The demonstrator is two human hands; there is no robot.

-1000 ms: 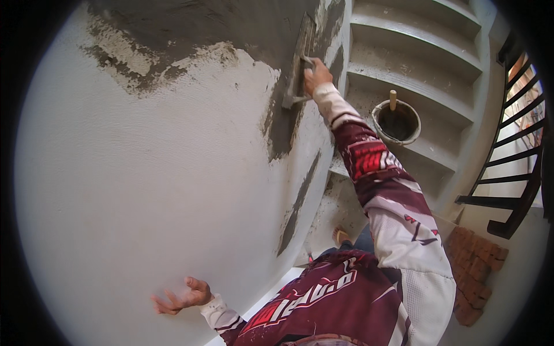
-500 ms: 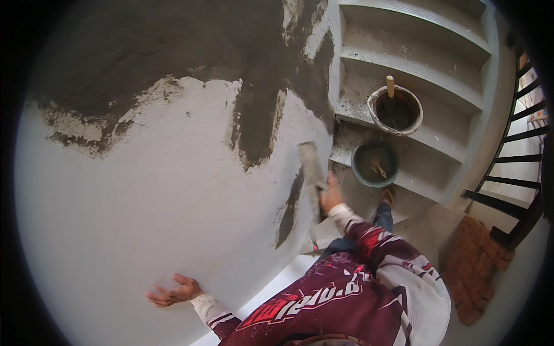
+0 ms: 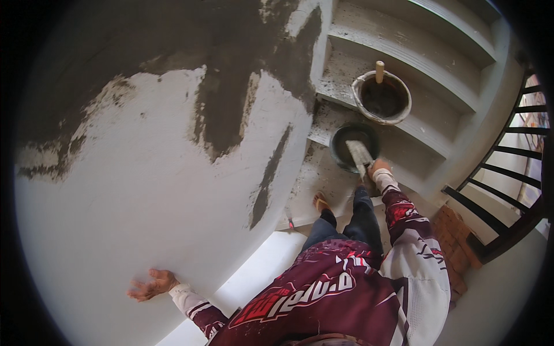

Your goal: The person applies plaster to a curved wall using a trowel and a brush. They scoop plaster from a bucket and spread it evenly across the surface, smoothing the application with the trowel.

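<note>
My right hand [image 3: 380, 167] is wrapped round the handle of a plastering trowel [image 3: 359, 151]. Its pale, smeared blade lies over the opening of a dark bucket [image 3: 336, 153] on a lower stair. Whether it touches anything inside is unclear. My left hand [image 3: 153, 285] rests at the white wall [image 3: 156, 196], low on the left, fingers spread and holding nothing. Dark grey plaster [image 3: 222, 109] covers the wall's upper part with a ragged edge, and a separate narrow grey streak [image 3: 270, 176] runs below it.
One stair higher stands a white-rimmed bucket [image 3: 398, 119] of dark mix, with a wooden handle [image 3: 380, 72] sticking up. Spattered steps [image 3: 398, 43] climb away at the right. Beyond them are a black railing [image 3: 482, 210] and stacked reddish bricks [image 3: 453, 236]. My sandalled foot [image 3: 321, 203] is below the buckets.
My right hand has carried the trowel off the wall, rightward to the dark bucket. The brush seen in that bucket no longer shows. My left hand stays at the wall.
</note>
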